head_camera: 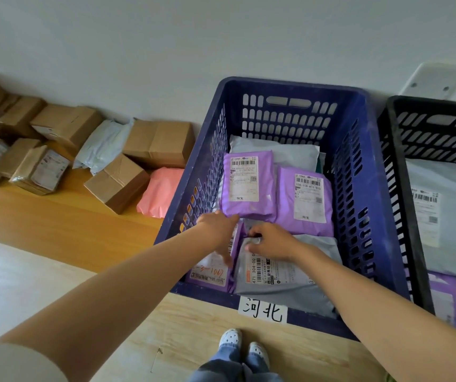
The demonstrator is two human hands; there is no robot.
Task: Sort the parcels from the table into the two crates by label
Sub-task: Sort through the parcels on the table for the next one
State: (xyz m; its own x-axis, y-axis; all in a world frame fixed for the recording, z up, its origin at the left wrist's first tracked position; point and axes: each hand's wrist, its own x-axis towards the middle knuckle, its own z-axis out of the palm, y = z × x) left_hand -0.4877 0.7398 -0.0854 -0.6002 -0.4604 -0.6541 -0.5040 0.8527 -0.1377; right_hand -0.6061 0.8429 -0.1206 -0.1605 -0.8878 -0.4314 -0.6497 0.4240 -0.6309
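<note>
Both hands are inside the blue crate (290,111), and I log them at its near end. The left hand (217,230) has its fingers straight and pointing down, pressed flat on a purple parcel (210,274) in the crate's near left corner. That parcel has red handwriting on its label. The right hand (273,241) has curled fingers and its thumb pinches the far edge of a grey parcel (279,277). The grey parcel lies along the near wall, just beside the purple one and touching it.

Two more purple parcels (248,186) lie side by side mid-crate, labels up. A pale parcel (276,154) sits under them at the far wall. A handwritten tag (262,310) is stuck on the crate's near wall outside.

The black crate (399,175) stands just beside the blue one on the right. It holds a light grey parcel (441,210).

On the tabletop (56,221), along the far edge by the wall, are cardboard boxes (67,125) and a pale blue mailer (102,147). A pink parcel (160,191) lies against the blue crate's left wall.
</note>
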